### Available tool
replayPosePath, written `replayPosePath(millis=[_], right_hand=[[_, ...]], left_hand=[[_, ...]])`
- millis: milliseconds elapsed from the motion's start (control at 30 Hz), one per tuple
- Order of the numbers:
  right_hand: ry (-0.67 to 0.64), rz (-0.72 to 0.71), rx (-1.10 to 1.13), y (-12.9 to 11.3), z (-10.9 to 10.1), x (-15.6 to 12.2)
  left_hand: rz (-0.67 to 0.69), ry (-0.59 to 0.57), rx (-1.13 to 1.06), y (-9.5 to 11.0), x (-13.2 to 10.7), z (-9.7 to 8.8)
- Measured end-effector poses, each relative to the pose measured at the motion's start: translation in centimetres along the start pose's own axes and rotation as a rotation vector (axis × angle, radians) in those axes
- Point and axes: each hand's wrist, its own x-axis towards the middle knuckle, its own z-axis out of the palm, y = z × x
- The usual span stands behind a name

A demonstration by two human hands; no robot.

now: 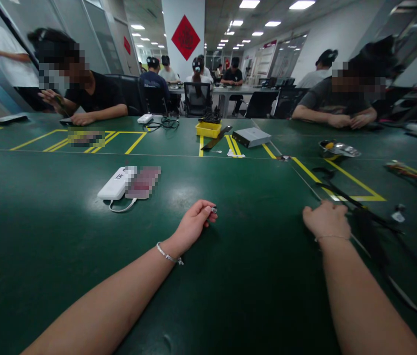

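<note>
My left hand [193, 222] is held over the middle of the green table, its thumb and fingers pinched on a small shiny metal piece [214, 209] too small to name exactly. Further right, my right hand [327, 220] is low at the tabletop with its back toward me. Its fingers point away and are mostly hidden, so whether they grip anything cannot be seen. Just beyond and beside it runs a black cable [341, 193], with a thicker dark bundle [369, 236] to its right.
A white power bank [117, 183] is cabled to a blurred phone [144, 182] at left. Further back are a yellow tray [208, 129], a grey metal box [252, 137] and a clear dish [339, 149]. Colored wires [415, 175] lie far right. Two people sit opposite.
</note>
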Motion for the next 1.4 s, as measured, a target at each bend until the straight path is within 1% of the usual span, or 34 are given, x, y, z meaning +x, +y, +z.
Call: replayPosePath(millis=[67, 167, 267, 433, 533, 600, 667, 733, 833, 900, 933, 1000, 1100, 1233, 1333, 1400], right_hand=[[-0.045, 0.055, -0.003, 1.0, 0.1, 0.6], [-0.08, 0.036, -0.019, 1.4, 0.3, 1.0], [-0.072, -0.044, -0.045, 1.2, 0.8, 1.2], [0.008, -0.225, -0.089, 1.2, 1.6, 1.3], [-0.013, -0.278, -0.108, 1.0, 1.6, 1.3], [-0.018, -0.297, -0.074, 0.3, 1.5, 0.9], [-0.033, -0.341, 0.064, -1.0, 1.4, -0.1], [-0.068, -0.418, 0.304, -2.8, 1.3, -1.7], [-0.106, -0.588, 0.651, -5.9, 1.1, -4.9], [-0.122, -0.705, 0.783, -7.5, 1.0, -7.0], [-0.15, -0.743, 0.826, -8.0, 0.9, -7.9], [-0.252, -0.746, 0.905, -8.8, 0.8, -9.0], [-0.467, -0.631, 1.058, -9.2, 1.1, -9.7], [-0.74, -0.465, 1.316, -9.7, 1.3, -10.4], [-0.961, -0.372, 1.511, -10.2, 1.2, -11.7], [-1.087, -0.338, 1.583, -10.5, 0.9, -12.6]], left_hand=[[0.015, -0.016, -0.036, -0.1, 0.0, 0.0], [0.027, -0.049, -0.071, -0.3, -0.1, -0.1], [0.03, -0.062, -0.085, -0.2, -0.1, -0.1], [0.04, -0.053, -0.097, 0.0, -0.2, 0.1], [0.047, -0.058, -0.097, 0.0, -0.2, 0.1], [0.05, -0.064, -0.094, 0.0, -0.2, 0.1], [0.053, -0.072, -0.085, -0.1, -0.2, 0.1], [0.059, -0.075, -0.069, -0.1, -0.2, 0.1], [0.065, -0.069, -0.029, 0.0, -0.2, 0.2], [0.076, -0.062, 0.013, 0.0, -0.2, 0.2], [0.082, -0.062, 0.036, 0.0, -0.2, 0.2], [0.096, -0.065, 0.075, 0.0, -0.2, 0.2], [0.118, -0.087, 0.123, 0.1, -0.2, 0.2], [0.127, -0.114, 0.159, 0.2, -0.3, 0.2], [0.122, -0.093, 0.141, 0.4, -0.4, 0.2], [0.107, -0.075, 0.12, 0.6, -0.5, 0.3]])
